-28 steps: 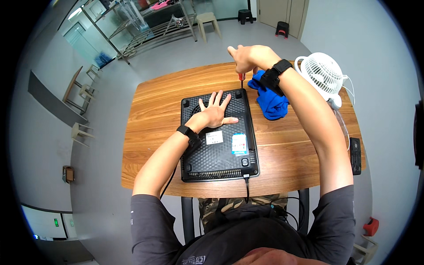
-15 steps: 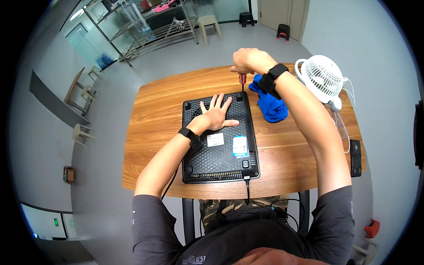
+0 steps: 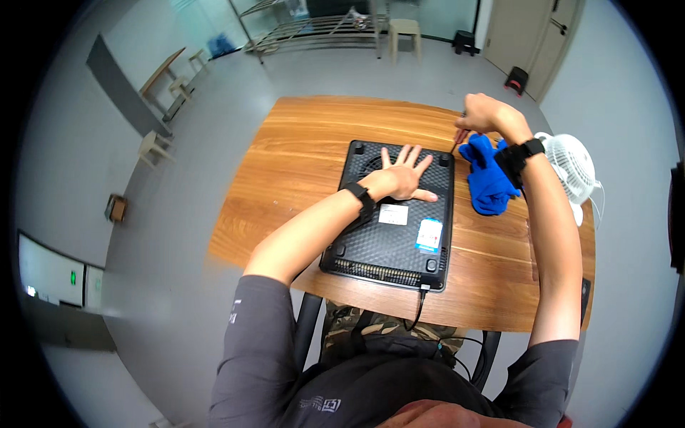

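Note:
A flat black appliance, apparently an induction cooker (image 3: pixel 396 239), lies underside up on the table, showing its fan vent, rubber feet and two labels. My left hand (image 3: pixel 402 180) presses flat on its underside beside the vent, fingers spread. At the cooker's far right corner, my right hand (image 3: pixel 489 114) grips a screwdriver (image 3: pixel 462 135) with a red handle. The screwdriver's shaft slants down to that corner, near a rubber foot; its tip is too small to make out. Just right of the cooker a crumpled blue cloth (image 3: pixel 489 182) lies below my right wrist.
The wooden table (image 3: pixel 285 157) carries a white fan (image 3: pixel 571 164) at its right edge, beyond my right forearm. A black cable (image 3: pixel 419 310) runs from the cooker's near edge over the table's front. Stools (image 3: pixel 405 32) and a metal rack (image 3: pixel 321 36) stand farther off.
The whole view has swung, so the table and cooker appear farther right. The screwdriver leans more than before, still at the same corner. My left hand stays spread on the cooker.

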